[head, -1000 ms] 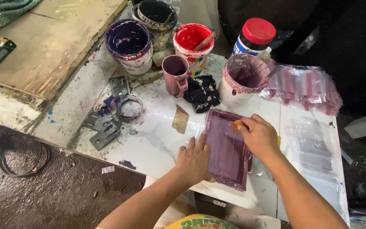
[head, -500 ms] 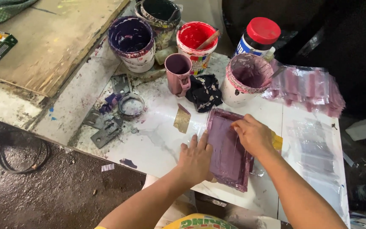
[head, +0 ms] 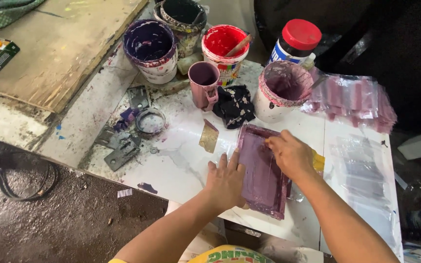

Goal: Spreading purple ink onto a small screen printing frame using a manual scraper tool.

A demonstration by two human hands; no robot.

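1. The white table (head: 171,160) carries everything, its top smeared with purple stains. A rough wooden board (head: 69,44) lies along its far left side.
2. The purple screen frame (head: 261,180) lies flat on the table in front of the person, near the front edge. Its long axis runs from the far left to the near right, tilted slightly clockwise, with one short end pointing toward the paint pots and the other toward the person. Its mesh is coated all over in purple ink.
3. The stack of clear plastic bags (head: 354,97) with purple printing lies beyond the frame on the right. More clear sheets (head: 361,170) lie flat just beside the frame.
4. The left hand (head: 227,182) lies flat, fingers spread, pressing on the frame's left rail to steady it.
5. The right hand (head: 291,156) rests on the upper part of the mesh with fingers curled. A yellowish edge shows beneath it, so it seems to grip a small squeegee, though I cannot tell for sure.
6. The pots stand at the back: purple bucket (head: 150,48), red pot (head: 225,46), pink-rimmed tub (head: 281,90), and mug (head: 203,83).
7. Judging by this, a print pass is under way near the frame's far end; most of the stroke seems left.
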